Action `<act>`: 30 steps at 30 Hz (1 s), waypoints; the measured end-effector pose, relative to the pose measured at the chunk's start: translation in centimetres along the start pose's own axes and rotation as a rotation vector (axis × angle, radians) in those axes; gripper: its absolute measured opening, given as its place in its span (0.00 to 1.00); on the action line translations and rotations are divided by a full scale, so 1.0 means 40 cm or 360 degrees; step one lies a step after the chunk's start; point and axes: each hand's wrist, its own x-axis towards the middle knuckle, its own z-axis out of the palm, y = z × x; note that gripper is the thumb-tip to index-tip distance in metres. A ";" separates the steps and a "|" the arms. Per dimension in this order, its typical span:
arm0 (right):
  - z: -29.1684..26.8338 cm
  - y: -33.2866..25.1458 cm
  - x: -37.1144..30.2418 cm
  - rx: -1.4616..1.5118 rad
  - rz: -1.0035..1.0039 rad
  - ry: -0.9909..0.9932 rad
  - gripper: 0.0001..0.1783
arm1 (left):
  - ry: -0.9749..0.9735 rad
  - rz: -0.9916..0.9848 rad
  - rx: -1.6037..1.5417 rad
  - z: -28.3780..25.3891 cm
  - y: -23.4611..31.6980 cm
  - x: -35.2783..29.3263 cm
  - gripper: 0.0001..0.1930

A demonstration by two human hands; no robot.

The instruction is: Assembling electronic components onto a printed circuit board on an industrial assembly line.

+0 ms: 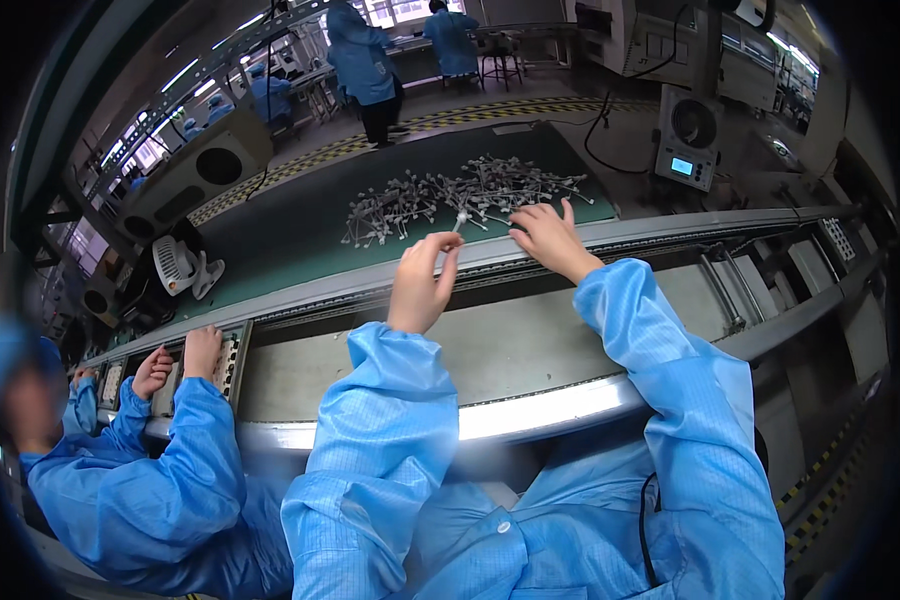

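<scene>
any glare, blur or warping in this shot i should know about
Head view: strong glare whitens the near metal rail; head view: the co-worker's head at left is blurred, while the left hand and right hand look fairly sharp; head view: fisheye distortion bows the far rail, with black corners around the picture.
</scene>
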 end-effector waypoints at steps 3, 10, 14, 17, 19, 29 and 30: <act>0.000 -0.007 0.015 -0.0018 0.0014 -0.0031 0.12 | 0.0046 -0.0134 -0.0117 -0.007 -0.026 0.002 0.09; -0.007 -0.025 0.012 -0.0020 0.0071 0.0033 0.07 | -0.0015 -0.0297 -0.0097 0.006 -0.045 -0.007 0.09; 0.002 -0.029 0.010 0.0021 0.0136 0.0047 0.07 | -0.0033 -0.0296 -0.0067 0.021 -0.032 0.001 0.07; -0.002 -0.018 0.011 0.0114 0.0058 0.0181 0.08 | -0.0083 -0.0167 0.0058 0.020 -0.009 0.003 0.07; 0.003 -0.024 0.020 0.0120 0.0003 0.0120 0.04 | -0.0080 -0.0165 0.0068 0.013 -0.007 0.000 0.06; 0.015 -0.044 0.044 0.0114 0.0186 0.0356 0.04 | 0.0053 -0.0339 0.0107 -0.049 -0.023 -0.014 0.05; 0.001 -0.037 0.052 0.0264 0.0248 0.0387 0.04 | 0.0073 -0.0321 0.0058 -0.049 -0.025 -0.012 0.05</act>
